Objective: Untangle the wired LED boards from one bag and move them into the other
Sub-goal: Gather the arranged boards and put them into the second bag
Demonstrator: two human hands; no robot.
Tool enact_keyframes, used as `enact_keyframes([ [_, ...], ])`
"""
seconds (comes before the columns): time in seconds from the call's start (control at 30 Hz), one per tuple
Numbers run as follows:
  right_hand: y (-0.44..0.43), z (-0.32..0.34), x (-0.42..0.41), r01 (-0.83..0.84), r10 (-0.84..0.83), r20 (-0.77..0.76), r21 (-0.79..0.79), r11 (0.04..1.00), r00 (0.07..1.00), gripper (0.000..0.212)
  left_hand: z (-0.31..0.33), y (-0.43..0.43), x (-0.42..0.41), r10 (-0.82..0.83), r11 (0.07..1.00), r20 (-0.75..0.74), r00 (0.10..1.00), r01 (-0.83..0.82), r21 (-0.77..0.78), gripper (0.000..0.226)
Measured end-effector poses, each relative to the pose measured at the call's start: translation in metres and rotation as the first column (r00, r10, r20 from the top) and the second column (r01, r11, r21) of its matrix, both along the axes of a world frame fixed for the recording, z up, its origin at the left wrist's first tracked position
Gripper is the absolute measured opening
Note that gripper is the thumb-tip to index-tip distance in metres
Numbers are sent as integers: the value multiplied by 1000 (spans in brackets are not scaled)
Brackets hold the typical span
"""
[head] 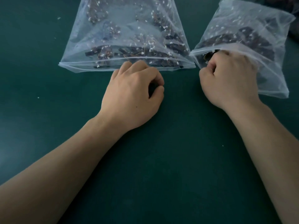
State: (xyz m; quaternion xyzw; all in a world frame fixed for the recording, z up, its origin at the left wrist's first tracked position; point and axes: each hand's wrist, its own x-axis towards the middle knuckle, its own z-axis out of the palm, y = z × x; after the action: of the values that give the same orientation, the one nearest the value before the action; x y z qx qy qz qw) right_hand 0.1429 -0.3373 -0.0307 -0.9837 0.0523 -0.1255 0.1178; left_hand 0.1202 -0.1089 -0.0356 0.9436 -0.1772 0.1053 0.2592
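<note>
**Desk:** Where are the boards?

**Photographer:** Dark wired LED boards (pixel 171 37) with small white connectors lie heaped inside a large clear zip-top plastic bag (pixel 77 46) at 12 o'clock. More of them fill a smaller clear plastic bag (pixel 229 12) at 2 o'clock. The two bags touch at their near corners.

**Desk:** And the hands?

**Photographer:** The right hand (pixel 229 78), at about 2 o'clock, sits in the smaller bag's mouth. Its knuckles are under the plastic film and its fingers are curled tight. Whether they grip a board cannot be told. The left hand (pixel 134 94), near the centre, rests on the dark green table top (pixel 40 126) with its knuckles touching the larger bag's near edge. Its fingers are curled and the thumb is against the forefinger. The dark patch between them may be shadow or a board; I cannot tell.

**Desk:** Anything around them, or in the way?

**Photographer:** A few white specks (pixel 59 18) dot the table at 10 and 11 o'clock. A dark shape (pixel 284 4) at the far 1 o'clock corner is cut off by the frame and too dim to name. The cloudy, creased film blurs the boards into one tangle, so single wires are hard to make out. The right hand covers most of its bag's opening. The larger bag's top runs out of frame.
</note>
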Motion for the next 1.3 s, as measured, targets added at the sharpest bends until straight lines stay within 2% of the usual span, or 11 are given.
enact_keyframes([
  [0.27,6,1,-4,3,-3,-2,-5,1000,1000,15,-2,2,0,36,999,-15,999,-36,22,17],
  [0.4,7,3,-5,-18,19,-16,83,996,1000,13,-1,2,0,69,997,1,998,-69,36,24],
  [0.57,2,4,-2,5,8,-97,131,991,995,25,0,2,-1,60,994,-24,998,-58,89,28],
  [0.7,8,3,-6,28,-17,-128,82,996,992,18,1,0,-1,74,991,-41,996,-69,116,36],
  [0.8,10,6,-7,53,-52,-48,15,998,998,29,2,-1,-1,110,985,-55,992,-101,142,48],
  [0.87,9,7,-8,46,-45,-14,61,997,999,20,2,-2,-1,127,980,-49,991,-117,160,53],
  [0.93,8,7,-10,37,-31,-62,97,995,998,13,2,-1,-2,156,975,-48,987,-146,170,56],
  [1.0,9,9,-13,31,-18,-91,142,989,996,21,2,-1,-2,190,967,-48,981,-178,182,55],
  [1.1,12,14,-17,49,-37,-70,182,982,997,46,2,-2,-2,195,961,-61,979,-178,211,55],
  [1.2,22,14,-24,35,-24,-75,141,989,997,52,2,-2,-2,186,962,-64,980,-169,214,55],
  [1.3,28,9,-32,-5,6,11,-46,999,1000,43,2,-1,-3,180,965,-69,981,-162,208,55],
])
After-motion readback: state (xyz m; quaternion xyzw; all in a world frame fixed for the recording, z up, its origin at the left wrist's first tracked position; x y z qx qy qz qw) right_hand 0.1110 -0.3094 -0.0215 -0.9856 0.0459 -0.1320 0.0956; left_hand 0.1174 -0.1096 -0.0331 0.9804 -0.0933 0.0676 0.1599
